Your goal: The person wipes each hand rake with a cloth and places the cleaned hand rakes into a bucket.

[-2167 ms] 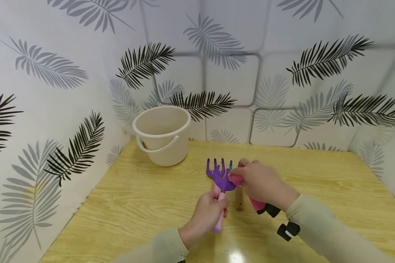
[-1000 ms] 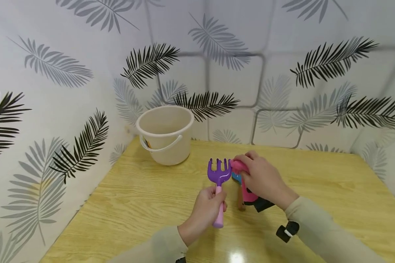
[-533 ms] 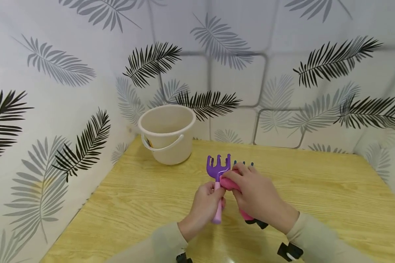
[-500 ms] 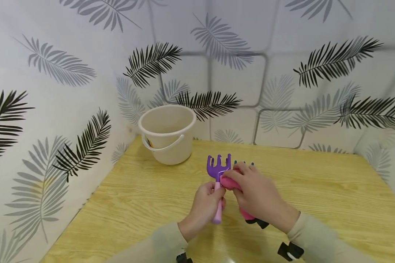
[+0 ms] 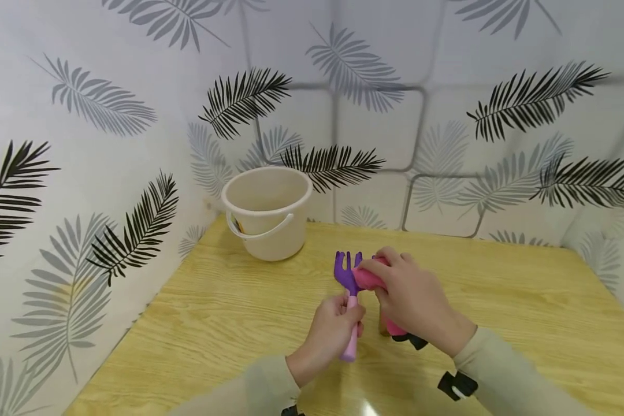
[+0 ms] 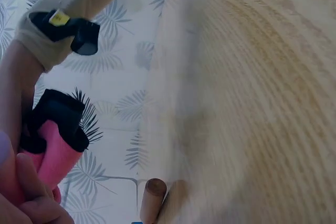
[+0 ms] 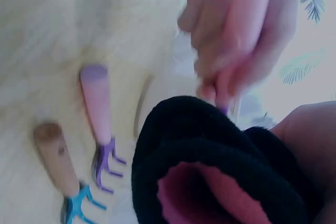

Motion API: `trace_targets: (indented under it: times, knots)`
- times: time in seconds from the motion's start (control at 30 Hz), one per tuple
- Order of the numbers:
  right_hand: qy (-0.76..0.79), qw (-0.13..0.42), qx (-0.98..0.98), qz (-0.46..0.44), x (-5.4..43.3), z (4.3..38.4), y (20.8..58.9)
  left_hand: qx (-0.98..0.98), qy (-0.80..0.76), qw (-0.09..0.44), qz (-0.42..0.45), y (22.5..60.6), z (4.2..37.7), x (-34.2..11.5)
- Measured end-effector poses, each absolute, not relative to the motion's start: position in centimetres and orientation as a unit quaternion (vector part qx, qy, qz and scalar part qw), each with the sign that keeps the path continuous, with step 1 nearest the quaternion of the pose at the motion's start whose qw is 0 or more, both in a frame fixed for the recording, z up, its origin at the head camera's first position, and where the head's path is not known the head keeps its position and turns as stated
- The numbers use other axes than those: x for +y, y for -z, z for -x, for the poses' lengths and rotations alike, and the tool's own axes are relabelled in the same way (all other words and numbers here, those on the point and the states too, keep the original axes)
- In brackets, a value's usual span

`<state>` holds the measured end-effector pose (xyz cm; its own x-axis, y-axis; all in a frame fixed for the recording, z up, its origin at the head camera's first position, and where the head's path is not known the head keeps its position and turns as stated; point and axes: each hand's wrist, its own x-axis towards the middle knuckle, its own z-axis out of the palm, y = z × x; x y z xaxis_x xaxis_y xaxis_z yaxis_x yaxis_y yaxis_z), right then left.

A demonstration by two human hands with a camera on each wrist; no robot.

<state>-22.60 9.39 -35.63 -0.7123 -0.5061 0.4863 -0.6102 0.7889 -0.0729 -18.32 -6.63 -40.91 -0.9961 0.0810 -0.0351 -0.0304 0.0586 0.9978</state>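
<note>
Upright in my left hand [image 5: 325,329] is a small purple hand fork [image 5: 344,277], gripped by its pink handle. My right hand [image 5: 416,300] holds a pink glove [image 5: 368,278] with a black cuff [image 7: 184,129], bunched at its fingertips. The glove lies against the right side of the fork's head and covers part of it. Behind the hands, on the table, are a blue fork with a wooden handle [image 7: 58,161] and a second purple fork with a pink handle [image 7: 96,103]. The right hand mostly hides both in the head view.
A cream bucket [image 5: 275,240] with a white handle stands at the table's back left; its inside bottom is hidden. The wood-grain table [image 5: 229,312] meets a leaf-patterned wall [image 5: 369,127] behind and at left.
The glove has moved over the fork's head, from its tines down to the neck and back up a little. The left hand has turned the fork slightly. The bucket stays put.
</note>
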Motion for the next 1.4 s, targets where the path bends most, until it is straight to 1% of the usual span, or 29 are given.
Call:
trace_targets:
  times: [0.13,0.27,0.47,0.57,0.7,0.9,1.07,1.13,1.27,1.4]
  knots:
    - [-0.089,0.215,-0.93,-0.283,10.1,24.5,35.5,0.735,-0.676,0.05,-0.024,41.1,18.2,-6.5]
    - [-0.055,0.202,-0.935,-0.285,10.4,25.7,35.1,0.736,-0.674,0.061,-0.026,41.1,18.3,-6.3]
    - [-0.005,0.13,-0.941,-0.311,9.5,24.6,34.2,0.736,-0.674,0.059,-0.008,41.2,18.3,-6.1]
    - [0.004,0.109,-0.94,-0.324,9.2,23.9,33.7,0.731,-0.68,0.057,0.001,41.3,18.3,-6.1]
    - [-0.007,0.107,-0.936,-0.334,9.2,23.4,33.2,0.727,-0.684,0.064,0.001,41.4,18.3,-6.1]
    - [-0.025,0.082,-0.929,-0.36,8.5,22.9,32.4,0.735,-0.676,0.054,-0.008,41.4,18.6,-6.2]
    - [0.002,0.113,-0.937,-0.331,7.9,24.8,31.9,0.742,-0.668,0.05,-0.024,41.0,18.4,-5.9]
    - [0.014,0.117,-0.941,-0.318,7.7,25.7,31.9,0.745,-0.665,0.052,-0.03,41.0,18.3,-5.8]
    - [0.025,0.094,-0.943,-0.318,7.0,26.9,32.0,0.751,-0.657,0.055,-0.031,41.3,18.2,-5.6]
    - [0.026,0.071,-0.936,-0.345,6.5,26.7,31.9,0.764,-0.643,0.044,-0.031,41.5,18.2,-5.6]
